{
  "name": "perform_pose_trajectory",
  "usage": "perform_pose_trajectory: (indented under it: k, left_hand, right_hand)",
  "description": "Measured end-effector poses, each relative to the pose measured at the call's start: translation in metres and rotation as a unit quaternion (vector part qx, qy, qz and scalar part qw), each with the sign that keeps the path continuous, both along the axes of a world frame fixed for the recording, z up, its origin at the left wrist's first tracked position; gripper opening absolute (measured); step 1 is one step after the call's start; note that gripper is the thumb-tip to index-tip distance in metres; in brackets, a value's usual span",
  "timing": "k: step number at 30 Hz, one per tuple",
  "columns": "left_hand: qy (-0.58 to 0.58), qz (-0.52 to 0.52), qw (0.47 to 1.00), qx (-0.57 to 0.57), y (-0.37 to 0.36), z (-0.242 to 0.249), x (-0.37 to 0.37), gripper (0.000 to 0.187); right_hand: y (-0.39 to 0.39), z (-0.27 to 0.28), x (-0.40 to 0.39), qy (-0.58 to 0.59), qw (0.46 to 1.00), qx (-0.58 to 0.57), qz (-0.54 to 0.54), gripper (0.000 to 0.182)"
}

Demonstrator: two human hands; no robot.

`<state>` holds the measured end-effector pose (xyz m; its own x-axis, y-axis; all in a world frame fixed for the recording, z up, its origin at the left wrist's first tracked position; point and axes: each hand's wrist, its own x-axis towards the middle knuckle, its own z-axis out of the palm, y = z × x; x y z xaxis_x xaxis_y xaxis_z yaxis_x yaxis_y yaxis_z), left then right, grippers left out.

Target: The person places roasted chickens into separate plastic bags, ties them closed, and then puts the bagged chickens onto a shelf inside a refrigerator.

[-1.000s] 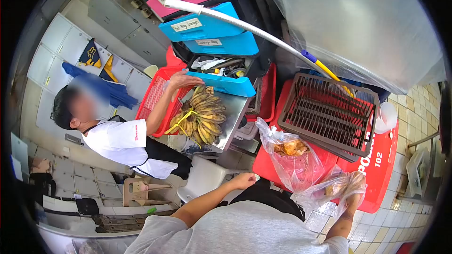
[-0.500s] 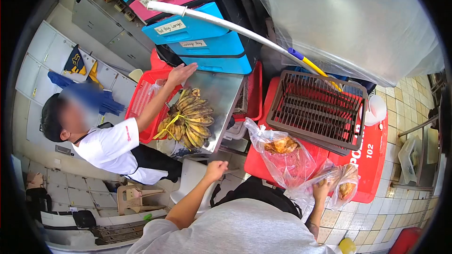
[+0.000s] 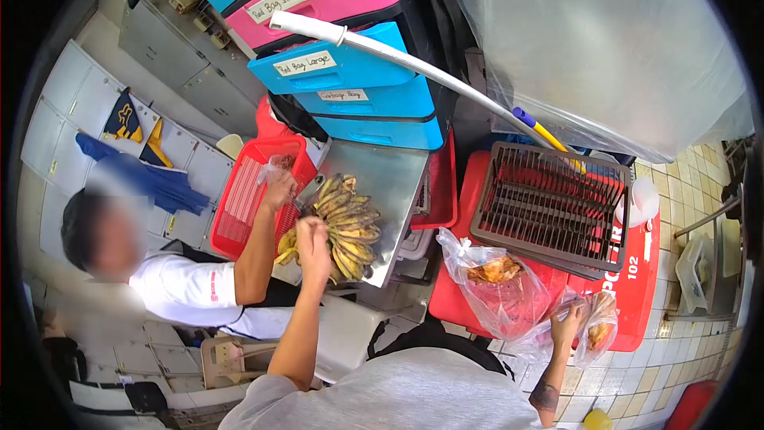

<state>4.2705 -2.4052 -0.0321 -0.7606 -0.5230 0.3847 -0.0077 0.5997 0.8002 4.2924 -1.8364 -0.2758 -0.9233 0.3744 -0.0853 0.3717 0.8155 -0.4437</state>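
Note:
My left hand (image 3: 313, 240) is closed at the near left side of a large bunch of bananas (image 3: 350, 223) on a metal table (image 3: 390, 169); what it holds, if anything, is too small to name. On the right, my right hand (image 3: 567, 325) has its fingers around a clear plastic bag (image 3: 579, 307) at the near edge of a red box lid. Brownish food shows inside that bag. Beside it lies another clear bag (image 3: 497, 291) with orange-brown food. A co-worker's hand (image 3: 278, 189) touches a small clear bag in a red basket (image 3: 235, 219).
Stacked blue and pink drawers (image 3: 350, 64) stand behind the table. A white pole (image 3: 414, 64) crosses in front of them. A dark slatted crate (image 3: 549, 203) rests on the red box (image 3: 637, 302). A co-worker (image 3: 179, 283) stands at the left.
My left hand has moved up and forward to the bananas. The co-worker's hand has gone from above the table to the small bag in the basket. My right hand stays at its bag.

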Motion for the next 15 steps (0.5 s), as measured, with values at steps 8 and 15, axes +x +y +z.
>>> perform_pose_trajectory:
  k: [8,15]
  left_hand:
    - [0.126,0.228,0.962,-0.079,-0.213,0.078,-0.146,0.028]
    - [-0.420,0.213,0.858,-0.206,-0.401,0.022,-0.229,0.053]
  right_hand:
    - [-0.082,0.016,0.051,-0.078,0.992,-0.086,-0.042,0.070]
    - [-0.108,0.007,0.098,-0.151,0.979,-0.080,-0.112,0.069]
